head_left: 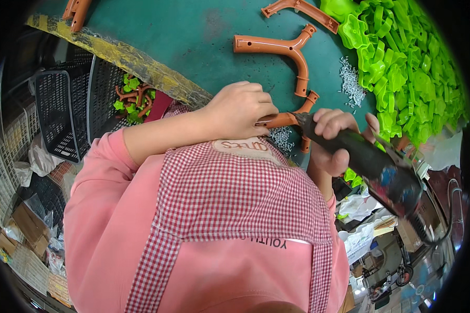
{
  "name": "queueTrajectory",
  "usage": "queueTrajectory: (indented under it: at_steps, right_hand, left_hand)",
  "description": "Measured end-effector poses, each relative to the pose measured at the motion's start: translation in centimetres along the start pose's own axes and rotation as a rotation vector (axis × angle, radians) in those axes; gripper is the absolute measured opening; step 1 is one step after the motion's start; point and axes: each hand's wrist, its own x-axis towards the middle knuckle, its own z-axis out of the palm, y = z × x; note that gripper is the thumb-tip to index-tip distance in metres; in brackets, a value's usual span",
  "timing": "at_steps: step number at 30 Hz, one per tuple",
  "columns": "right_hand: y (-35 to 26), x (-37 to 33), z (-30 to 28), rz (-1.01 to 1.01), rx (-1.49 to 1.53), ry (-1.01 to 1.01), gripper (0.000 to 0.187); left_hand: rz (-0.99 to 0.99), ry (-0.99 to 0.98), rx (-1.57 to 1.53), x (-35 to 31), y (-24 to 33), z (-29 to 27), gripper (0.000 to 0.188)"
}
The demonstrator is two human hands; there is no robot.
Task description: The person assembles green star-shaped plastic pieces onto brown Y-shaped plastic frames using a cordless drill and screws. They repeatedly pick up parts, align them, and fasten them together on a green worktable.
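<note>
Part: orange Y-shaped piece (289, 119) sits at the green surface (203, 36) edge, pinned under my left hand (240, 109).
Tool: black power screwdriver (365, 159), gripped in my right hand (333, 140).
Tip: I'd keep the bit square, part steady.
Nearby: screws (351, 81), green parts (402, 62).

Bright, even overhead light through a strongly curved fisheye view.

The dark green tabletop (203, 36) is evenly lit and shows only soft, short shadows under the orange plastic branched pieces (282, 49). The heap of lime-green plastic parts (407, 68) is vivid, nearly overexposed. Glare glints off the dark glossy power screwdriver (371, 164), whose rear end is blurred. Black corners frame the round picture, and straight edges bend and smear toward the rim.
</note>
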Motion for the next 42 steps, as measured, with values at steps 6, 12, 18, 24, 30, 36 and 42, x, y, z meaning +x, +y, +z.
queueTrajectory:
  at_steps: [6,12,18,24,30,36,42]
  right_hand:
    - [0.0,-0.5,-0.3,-0.029,-0.025,0.015,0.084]
    - [-1.9,-0.3,-0.5,-0.060,0.059,-0.013,0.082]
    - [0.0,-1.8,0.2,0.100,-0.024,0.060,0.084]
    - [-2.4,-0.1,-0.4,0.022,0.188,-0.055,0.087]
    - [-2.9,0.7,0.0,0.002,0.231,-0.120,0.089]
    - [-2.8,2.1,0.9,-0.027,0.299,-0.274,0.091]
    - [-2.4,4.3,1.9,-0.040,0.266,-0.415,0.088]
  left_hand:
    - [-0.047,-0.031,0.073,0.6,1.1,0.4,0.034]
    - [0.061,0.133,0.144,2.9,-0.8,0.5,0.034]
    - [0.141,0.279,0.193,1.8,-0.2,-0.4,0.028]
    - [0.176,0.132,0.052,1.3,0.7,1.2,0.019]
    - [0.181,0.178,0.028,0.3,-0.1,0.7,0.020]
    - [0.224,0.312,0.035,-0.2,-0.7,0.4,0.022]
    - [0.175,0.299,0.066,0.6,-0.2,-2.0,0.022]
